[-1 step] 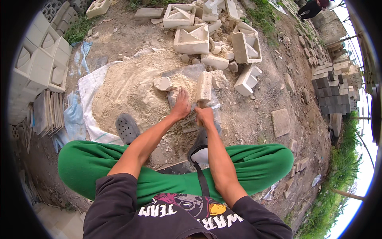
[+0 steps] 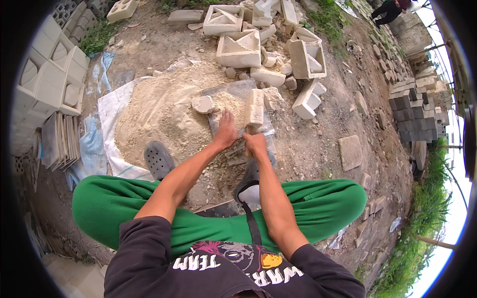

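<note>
Gripping: my right hand (image 2: 255, 144) is closed round the handle of a pale block-headed mallet (image 2: 254, 108), whose head stands upright just beyond my knuckles.
Left hand: my left hand (image 2: 226, 131) lies open, fingers spread flat on the grey slab (image 2: 233, 92), just left of the mallet.
Slab: it sits at the near right edge of the sand heap (image 2: 159, 111), with a broken stone lump (image 2: 202, 104) on its left end.
Sacking: a white woven sheet (image 2: 112, 149) lies under the sand on the left; blue plastic (image 2: 94, 149) is crumpled beside it.
Stacks: pale cast blocks (image 2: 47, 82) with curved recesses are piled at far left, thin flat tiles (image 2: 59, 141) leaning below them.
Rubble: hollow broken blocks (image 2: 241, 47) are strewn beyond the slab; darker grey blocks (image 2: 410, 114) are stacked at far right.
Print: my dark shirt (image 2: 223, 268) carries a coloured graphic with white lettering, cut off at the lower edge.
Hidden: the mallet handle is covered by my fist; whatever lies under my left palm I cannot make out.
Feet: a grey perforated clog (image 2: 158, 160) shows near left; the other foot is mostly behind my right forearm.
Far right: a person (image 2: 390, 10) in dark clothes is cut off by the rim.
</note>
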Demonstrator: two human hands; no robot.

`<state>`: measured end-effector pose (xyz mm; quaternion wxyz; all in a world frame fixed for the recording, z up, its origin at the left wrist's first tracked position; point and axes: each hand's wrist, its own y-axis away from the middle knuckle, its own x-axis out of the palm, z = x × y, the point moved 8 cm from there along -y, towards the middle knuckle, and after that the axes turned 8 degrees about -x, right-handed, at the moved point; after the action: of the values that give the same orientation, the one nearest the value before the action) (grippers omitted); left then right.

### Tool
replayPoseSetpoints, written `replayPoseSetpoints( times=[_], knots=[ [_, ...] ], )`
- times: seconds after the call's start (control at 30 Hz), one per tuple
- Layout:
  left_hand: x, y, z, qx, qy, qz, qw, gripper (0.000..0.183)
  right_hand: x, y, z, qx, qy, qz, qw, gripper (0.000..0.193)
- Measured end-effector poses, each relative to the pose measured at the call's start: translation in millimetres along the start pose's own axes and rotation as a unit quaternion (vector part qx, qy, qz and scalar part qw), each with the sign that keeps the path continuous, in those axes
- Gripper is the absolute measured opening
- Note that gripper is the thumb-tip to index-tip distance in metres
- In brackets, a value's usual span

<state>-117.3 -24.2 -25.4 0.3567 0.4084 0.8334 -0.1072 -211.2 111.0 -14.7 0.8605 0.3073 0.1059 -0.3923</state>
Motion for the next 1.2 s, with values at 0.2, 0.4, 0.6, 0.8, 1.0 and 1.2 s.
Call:
replayPoseSetpoints(
  times=[0.2, 0.4, 0.6, 0.8, 1.0, 1.2],
  knots=[
    [-36, 22, 17, -0.001, -0.088, -0.114, 0.99, 0.066, -5, 12, 43, -0.016, 0.097, 0.0, 0.995, 0.033],
    [-42, 47, 29, 0.013, -0.119, -0.149, 0.982, 0.064, 22, 27, 63, -0.116, -0.064, -0.014, 0.991, 0.029],
    [-96, 8, 34, 0.018, -0.203, -0.183, 0.962, 0.064, 31, 32, 35, -0.006, 0.147, 0.065, 0.987, 0.048],
    [-121, -38, 52, -0.01, -0.217, -0.011, 0.976, 0.07, 5, 17, 14, -0.096, 0.031, -0.062, 0.993, 0.047],
    [-135, -19, 45, -0.067, -0.255, -0.062, 0.963, 0.08, -23, 30, -7, 0.063, -0.004, -0.133, 0.989, 0.046],
    [-139, 31, 41, -0.013, -0.188, -0.079, 0.979, 0.07, -11, 24, -35, 0.037, -0.058, -0.187, 0.98, 0.041]
  ],
)
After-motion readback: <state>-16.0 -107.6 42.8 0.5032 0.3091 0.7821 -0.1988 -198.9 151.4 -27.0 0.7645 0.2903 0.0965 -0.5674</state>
